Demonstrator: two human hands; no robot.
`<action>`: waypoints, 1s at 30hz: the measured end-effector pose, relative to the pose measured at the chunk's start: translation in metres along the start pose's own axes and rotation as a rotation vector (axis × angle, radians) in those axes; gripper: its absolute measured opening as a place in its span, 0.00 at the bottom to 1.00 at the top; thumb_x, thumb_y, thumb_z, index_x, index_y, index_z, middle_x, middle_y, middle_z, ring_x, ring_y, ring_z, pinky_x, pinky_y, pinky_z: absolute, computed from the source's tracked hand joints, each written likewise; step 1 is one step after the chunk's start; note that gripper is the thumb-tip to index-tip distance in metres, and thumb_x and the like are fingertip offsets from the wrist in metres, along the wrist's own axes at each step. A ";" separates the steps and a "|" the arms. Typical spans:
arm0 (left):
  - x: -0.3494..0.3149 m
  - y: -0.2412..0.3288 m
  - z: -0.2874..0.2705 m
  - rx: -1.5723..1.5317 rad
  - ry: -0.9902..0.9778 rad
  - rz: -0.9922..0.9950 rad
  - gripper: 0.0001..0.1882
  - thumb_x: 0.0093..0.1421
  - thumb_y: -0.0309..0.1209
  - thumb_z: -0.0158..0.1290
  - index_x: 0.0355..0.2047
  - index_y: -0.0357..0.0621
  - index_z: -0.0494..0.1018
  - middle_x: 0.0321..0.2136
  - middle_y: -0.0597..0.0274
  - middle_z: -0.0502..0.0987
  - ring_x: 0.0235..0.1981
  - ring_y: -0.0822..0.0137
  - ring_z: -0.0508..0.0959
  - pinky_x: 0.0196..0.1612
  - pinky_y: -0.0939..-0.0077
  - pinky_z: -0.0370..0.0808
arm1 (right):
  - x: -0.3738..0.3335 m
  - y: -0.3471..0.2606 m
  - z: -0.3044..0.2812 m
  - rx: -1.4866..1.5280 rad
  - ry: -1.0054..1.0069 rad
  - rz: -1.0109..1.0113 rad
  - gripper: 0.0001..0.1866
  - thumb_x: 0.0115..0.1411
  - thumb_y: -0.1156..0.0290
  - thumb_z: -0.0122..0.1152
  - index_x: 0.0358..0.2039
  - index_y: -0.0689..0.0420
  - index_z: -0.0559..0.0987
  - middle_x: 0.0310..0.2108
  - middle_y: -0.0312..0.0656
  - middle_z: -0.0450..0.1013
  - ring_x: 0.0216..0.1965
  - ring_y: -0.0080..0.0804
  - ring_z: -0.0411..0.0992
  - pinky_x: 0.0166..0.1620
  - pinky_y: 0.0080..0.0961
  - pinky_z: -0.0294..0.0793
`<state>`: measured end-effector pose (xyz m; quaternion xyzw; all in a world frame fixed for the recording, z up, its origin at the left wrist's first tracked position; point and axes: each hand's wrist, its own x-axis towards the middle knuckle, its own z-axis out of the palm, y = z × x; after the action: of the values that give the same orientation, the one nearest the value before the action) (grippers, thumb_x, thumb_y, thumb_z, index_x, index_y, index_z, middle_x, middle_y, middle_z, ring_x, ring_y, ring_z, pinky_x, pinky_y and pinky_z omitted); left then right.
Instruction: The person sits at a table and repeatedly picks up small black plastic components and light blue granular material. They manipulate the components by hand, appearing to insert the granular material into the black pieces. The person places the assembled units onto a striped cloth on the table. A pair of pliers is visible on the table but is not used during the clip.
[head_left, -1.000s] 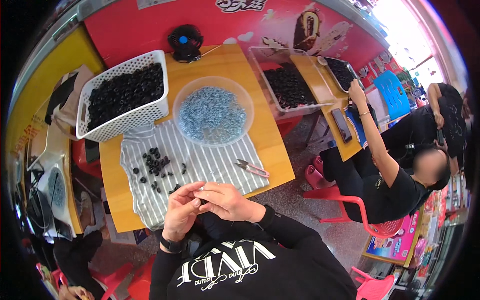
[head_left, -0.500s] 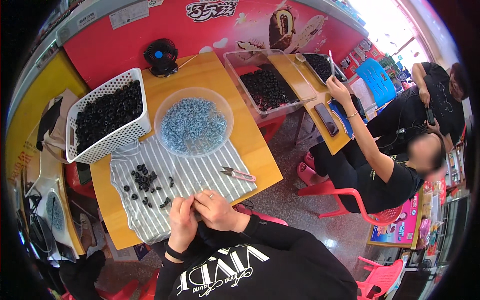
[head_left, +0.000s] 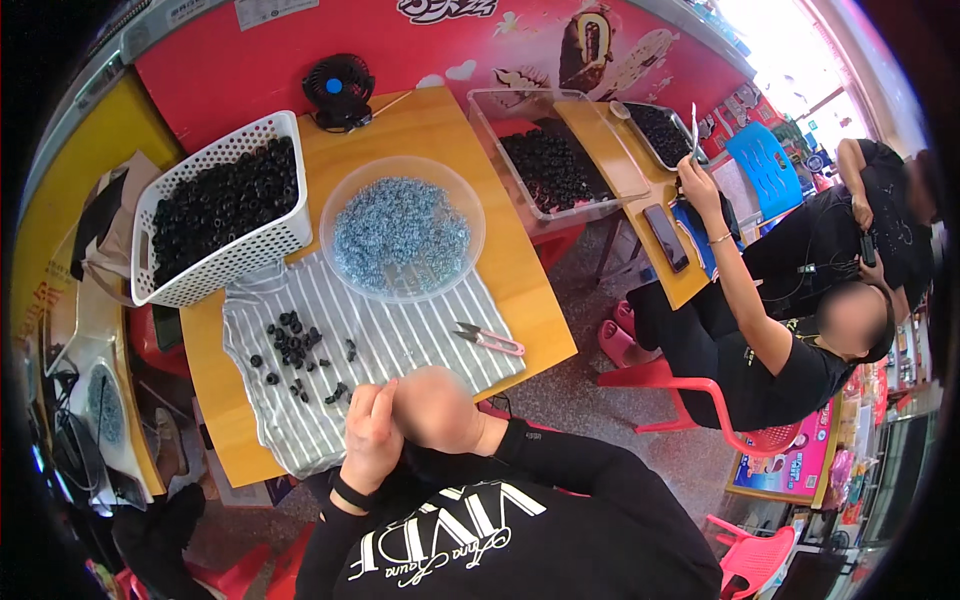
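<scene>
My left hand and my right hand meet at the near edge of the striped cloth. The left fingers are closed in a pinch. My right hand is blurred over, but its compact outline looks closed against the left; whatever lies between them is hidden. Small black ring-like parts lie loose on the cloth, left of and beyond my hands. Thread snips with pink handles rest to the right. Farther back stands a clear round bowl of small bluish pieces.
A white perforated basket full of black parts stands at the table's left. Behind the bowl is a small black fan. A clear bin holds more black parts. To the right, a seated person raises an arm beside a phone.
The table and its contents sit slightly lower and farther right in view. My hands remain together and are raised a little, with the left fingers pointing more upward.
</scene>
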<state>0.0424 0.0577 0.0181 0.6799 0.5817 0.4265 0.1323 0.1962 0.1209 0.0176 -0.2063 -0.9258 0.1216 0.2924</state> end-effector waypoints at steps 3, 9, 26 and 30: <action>0.002 -0.003 -0.005 -0.134 0.037 -0.100 0.19 0.51 0.11 0.53 0.45 0.33 0.75 0.30 0.52 0.75 0.31 0.58 0.78 0.36 0.69 0.75 | 0.007 -0.003 0.000 0.204 0.095 0.091 0.20 0.47 0.74 0.62 0.43 0.63 0.77 0.37 0.44 0.70 0.40 0.43 0.70 0.41 0.37 0.68; 0.005 -0.016 -0.032 -0.963 -0.116 -0.526 0.22 0.57 0.13 0.55 0.54 0.35 0.73 0.33 0.65 0.78 0.33 0.76 0.78 0.39 0.81 0.76 | 0.024 -0.004 -0.023 0.360 0.062 0.010 0.19 0.49 0.75 0.67 0.43 0.62 0.76 0.33 0.44 0.68 0.35 0.44 0.71 0.36 0.36 0.71; 0.000 0.005 -0.040 -1.189 -0.259 -0.665 0.18 0.62 0.19 0.54 0.53 0.33 0.73 0.36 0.59 0.82 0.32 0.74 0.80 0.35 0.81 0.77 | 0.020 -0.019 -0.051 0.266 0.051 -0.103 0.16 0.48 0.73 0.67 0.37 0.63 0.75 0.32 0.44 0.69 0.36 0.42 0.73 0.38 0.35 0.74; -0.002 0.005 -0.041 -1.183 -0.291 -0.633 0.19 0.63 0.19 0.53 0.55 0.32 0.72 0.38 0.57 0.81 0.34 0.73 0.81 0.37 0.81 0.77 | 0.018 -0.016 -0.062 0.248 -0.038 -0.066 0.18 0.50 0.73 0.68 0.42 0.64 0.76 0.33 0.44 0.70 0.36 0.44 0.73 0.37 0.36 0.73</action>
<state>0.0161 0.0420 0.0451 0.3408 0.3978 0.5175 0.6766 0.2149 0.1210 0.0818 -0.1357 -0.9155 0.2292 0.3017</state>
